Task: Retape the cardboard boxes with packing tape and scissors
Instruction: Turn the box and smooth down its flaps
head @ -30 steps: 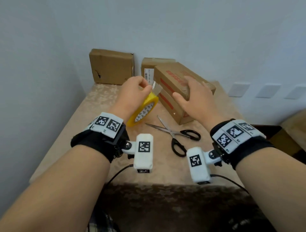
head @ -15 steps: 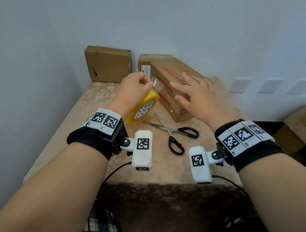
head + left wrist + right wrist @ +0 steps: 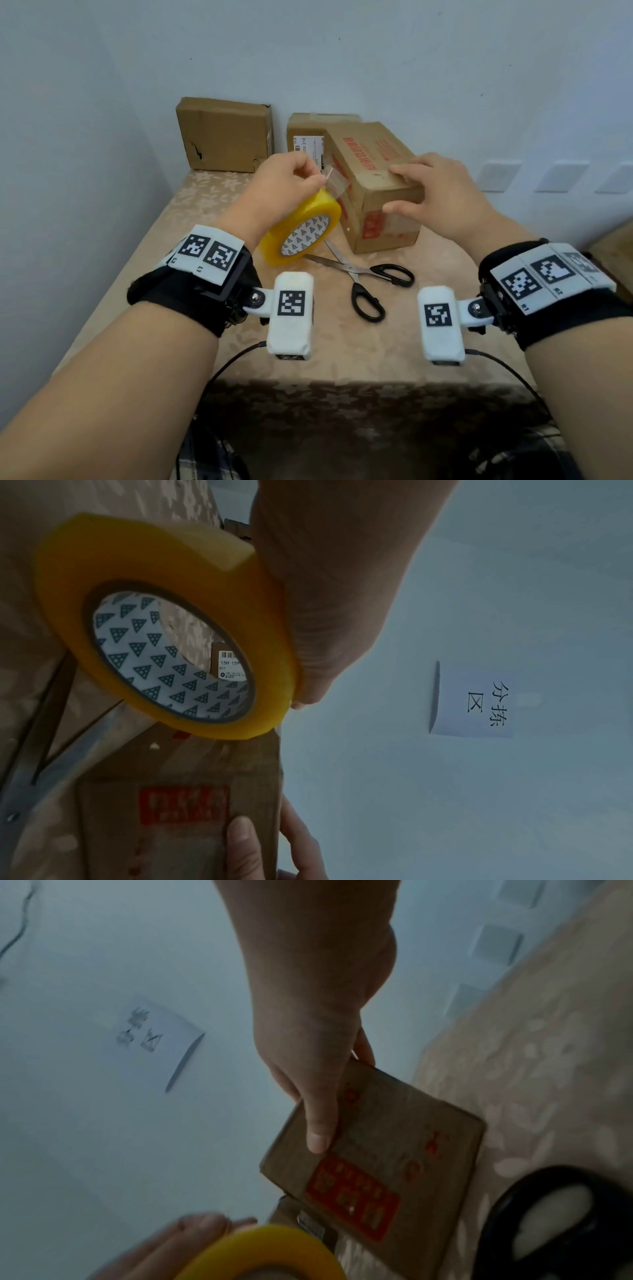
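My left hand (image 3: 317,178) holds the yellow packing tape roll (image 3: 301,229) above the table and pinches its clear free end between thumb and forefinger, right beside the red-printed cardboard box (image 3: 373,185). In the left wrist view the tape roll (image 3: 164,631) hangs under my palm. My right hand (image 3: 397,187) grips the box's near end, fingers on top and thumb on the end face; the right wrist view shows the thumb pressed on the box (image 3: 394,1150). Black-handled scissors (image 3: 363,277) lie open on the table in front of the box.
Two more cardboard boxes (image 3: 222,137) (image 3: 308,133) stand against the back wall. The table (image 3: 154,267) is beige and patterned, with a wall close on its left. Wall sockets (image 3: 496,176) sit to the right, and a paper sign (image 3: 479,702) hangs on the wall.
My right hand lifted off the box with fingers spread, then came down and gripped its near end. The box now has that end turned toward me. The left hand kept hold of the tape.
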Demonstrator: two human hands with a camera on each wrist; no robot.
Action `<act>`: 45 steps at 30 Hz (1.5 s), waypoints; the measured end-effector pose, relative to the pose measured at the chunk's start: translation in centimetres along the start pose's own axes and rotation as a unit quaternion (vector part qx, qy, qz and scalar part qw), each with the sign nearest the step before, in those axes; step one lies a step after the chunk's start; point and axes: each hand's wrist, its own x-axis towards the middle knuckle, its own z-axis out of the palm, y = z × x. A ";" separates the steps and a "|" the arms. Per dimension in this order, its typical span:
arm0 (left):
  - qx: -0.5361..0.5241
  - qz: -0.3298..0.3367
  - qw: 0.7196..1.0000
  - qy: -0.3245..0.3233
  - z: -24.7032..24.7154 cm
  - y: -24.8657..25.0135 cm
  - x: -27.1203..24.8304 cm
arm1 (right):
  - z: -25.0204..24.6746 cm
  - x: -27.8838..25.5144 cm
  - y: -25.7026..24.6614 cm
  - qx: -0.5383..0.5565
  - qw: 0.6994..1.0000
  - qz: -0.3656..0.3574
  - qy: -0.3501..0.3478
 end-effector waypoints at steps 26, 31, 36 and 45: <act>-0.055 0.035 0.998 -0.020 -2.5 -0.4 -1.0 | 0.3 3.4 -9.4 0.222 0.975 -0.022 0.016; -0.073 -0.114 0.990 -0.039 -2.4 0.1 -1.4 | 0.9 3.9 -10.1 0.187 0.980 -0.012 0.071; -0.181 -0.176 0.962 -0.100 -3.5 -0.8 -1.7 | 0.8 4.5 -9.5 0.217 0.969 0.018 0.115; -0.125 -0.056 0.991 -0.003 -5.2 -0.4 -1.6 | -0.2 4.3 -9.3 0.288 0.952 0.046 0.089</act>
